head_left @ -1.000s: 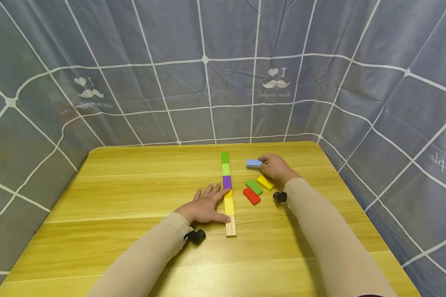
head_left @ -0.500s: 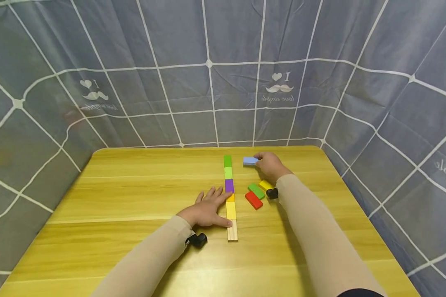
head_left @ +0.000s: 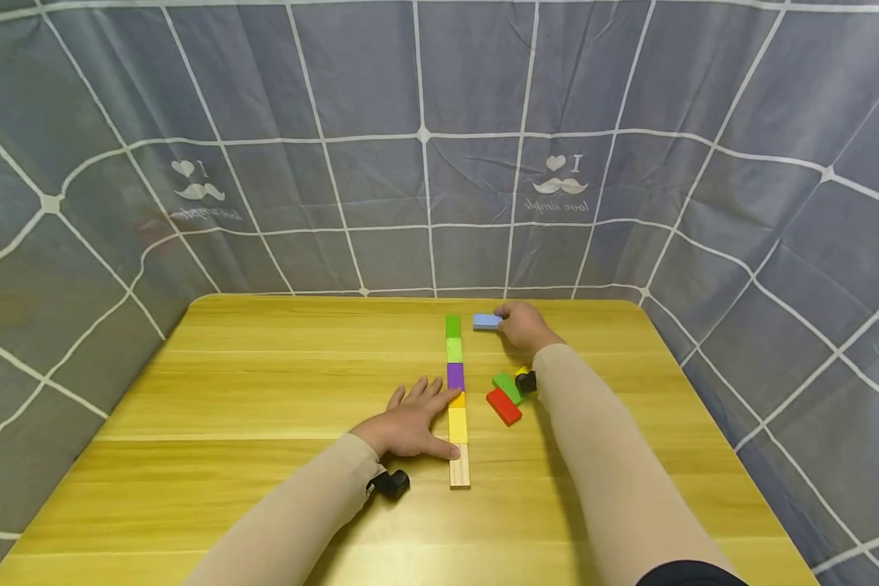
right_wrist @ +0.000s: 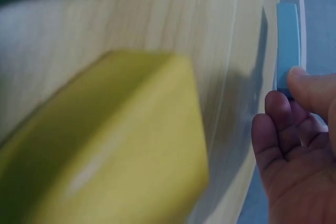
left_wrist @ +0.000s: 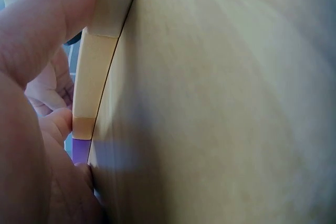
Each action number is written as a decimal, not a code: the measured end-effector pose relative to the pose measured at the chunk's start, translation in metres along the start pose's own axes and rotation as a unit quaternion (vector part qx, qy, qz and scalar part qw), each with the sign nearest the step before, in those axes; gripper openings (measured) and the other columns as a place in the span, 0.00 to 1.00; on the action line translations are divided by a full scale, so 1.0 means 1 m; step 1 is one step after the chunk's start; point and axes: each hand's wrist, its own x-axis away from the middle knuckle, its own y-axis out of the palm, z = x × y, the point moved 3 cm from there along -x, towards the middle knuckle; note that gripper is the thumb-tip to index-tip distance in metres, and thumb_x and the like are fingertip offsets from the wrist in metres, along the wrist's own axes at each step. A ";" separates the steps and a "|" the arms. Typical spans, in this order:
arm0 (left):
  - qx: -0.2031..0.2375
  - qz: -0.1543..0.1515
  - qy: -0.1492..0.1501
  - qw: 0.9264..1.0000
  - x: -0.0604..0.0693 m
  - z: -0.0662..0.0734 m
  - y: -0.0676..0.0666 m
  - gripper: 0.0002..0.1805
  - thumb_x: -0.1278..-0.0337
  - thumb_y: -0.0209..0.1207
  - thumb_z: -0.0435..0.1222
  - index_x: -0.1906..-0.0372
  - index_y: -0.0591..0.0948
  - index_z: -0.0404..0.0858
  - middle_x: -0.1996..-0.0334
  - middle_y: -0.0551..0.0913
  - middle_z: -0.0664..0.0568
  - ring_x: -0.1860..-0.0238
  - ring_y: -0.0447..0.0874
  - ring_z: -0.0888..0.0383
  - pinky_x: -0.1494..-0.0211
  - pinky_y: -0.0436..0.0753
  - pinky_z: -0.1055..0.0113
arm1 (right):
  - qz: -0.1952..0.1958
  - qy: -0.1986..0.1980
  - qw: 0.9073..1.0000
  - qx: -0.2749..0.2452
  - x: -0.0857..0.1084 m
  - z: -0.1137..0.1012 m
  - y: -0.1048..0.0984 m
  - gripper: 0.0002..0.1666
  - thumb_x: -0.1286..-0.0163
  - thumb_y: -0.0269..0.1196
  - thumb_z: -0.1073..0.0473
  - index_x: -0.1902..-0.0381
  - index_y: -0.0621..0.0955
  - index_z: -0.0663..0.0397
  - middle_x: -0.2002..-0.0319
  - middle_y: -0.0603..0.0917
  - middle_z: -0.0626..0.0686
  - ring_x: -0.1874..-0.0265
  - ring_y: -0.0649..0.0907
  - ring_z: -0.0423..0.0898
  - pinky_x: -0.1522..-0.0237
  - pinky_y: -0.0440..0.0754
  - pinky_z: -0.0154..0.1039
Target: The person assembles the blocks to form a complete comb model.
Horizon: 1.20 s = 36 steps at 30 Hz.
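Observation:
My right hand (head_left: 525,327) pinches one end of a light blue block (head_left: 487,322) near the table's far edge. The block's free end points left, apart from a straight row of flat blocks. From the far end the row runs dark green (head_left: 453,326), light green (head_left: 455,351), purple (head_left: 456,376), orange (head_left: 459,400), yellow (head_left: 457,426) and plain wood (head_left: 460,472). Fingers spread, my left hand (head_left: 406,427) lies along the row's left side. Its thumb touches the plain block and its index fingertip is at the orange one, as the left wrist view (left_wrist: 84,77) also shows.
Right of the row lie a red block (head_left: 504,406), a green block (head_left: 508,388) and a yellow block (right_wrist: 131,145), the last partly hidden by the right wrist's black camera (head_left: 526,382). A grey curtain (head_left: 366,179) stands behind the wooden table (head_left: 278,366).
My right hand has carried the light blue block left toward the far end of the row. The left hand keeps its place on the row. The head view has shifted slightly.

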 end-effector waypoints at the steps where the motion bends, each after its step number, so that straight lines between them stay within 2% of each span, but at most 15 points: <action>1: -0.003 0.001 -0.002 1.000 0.000 0.000 0.000 0.58 0.44 0.69 0.65 0.14 0.54 0.57 0.12 0.42 0.46 0.13 0.33 0.41 0.16 0.33 0.34 | 0.000 -0.001 1.000 0.003 -0.002 0.000 0.002 0.24 0.19 0.56 0.64 0.29 0.77 0.65 0.30 0.79 0.64 0.28 0.76 0.62 0.25 0.73 0.55; 12: -0.002 0.000 -0.006 1.000 -0.002 -0.004 0.003 0.58 0.44 0.68 0.66 0.14 0.53 0.58 0.12 0.41 0.47 0.12 0.32 0.43 0.15 0.34 0.35 | -0.001 -0.011 0.998 0.057 -0.013 -0.006 0.007 0.22 0.20 0.59 0.63 0.32 0.80 0.64 0.34 0.83 0.63 0.33 0.81 0.60 0.27 0.76 0.54; 21: -0.006 0.001 -0.007 1.000 -0.001 -0.003 0.003 0.58 0.44 0.68 0.66 0.14 0.53 0.58 0.12 0.41 0.48 0.12 0.32 0.43 0.15 0.34 0.35 | -0.005 -0.008 0.998 0.065 -0.017 -0.010 0.010 0.21 0.21 0.59 0.63 0.34 0.82 0.63 0.37 0.85 0.63 0.39 0.82 0.58 0.28 0.76 0.53; 30: -0.004 0.003 -0.007 1.000 0.000 -0.002 0.003 0.58 0.44 0.68 0.66 0.14 0.53 0.57 0.12 0.42 0.47 0.12 0.32 0.43 0.15 0.34 0.36 | -0.022 -0.004 0.996 0.087 -0.022 -0.012 0.014 0.22 0.21 0.59 0.63 0.33 0.81 0.62 0.36 0.84 0.62 0.36 0.81 0.58 0.26 0.74 0.53; 36: 0.000 0.004 -0.008 1.000 0.000 -0.001 0.001 0.58 0.45 0.69 0.66 0.14 0.53 0.57 0.12 0.42 0.47 0.12 0.32 0.43 0.15 0.34 0.36 | -0.028 -0.001 0.996 0.083 -0.025 -0.015 0.015 0.23 0.21 0.60 0.63 0.32 0.81 0.61 0.34 0.83 0.61 0.33 0.80 0.58 0.26 0.74 0.53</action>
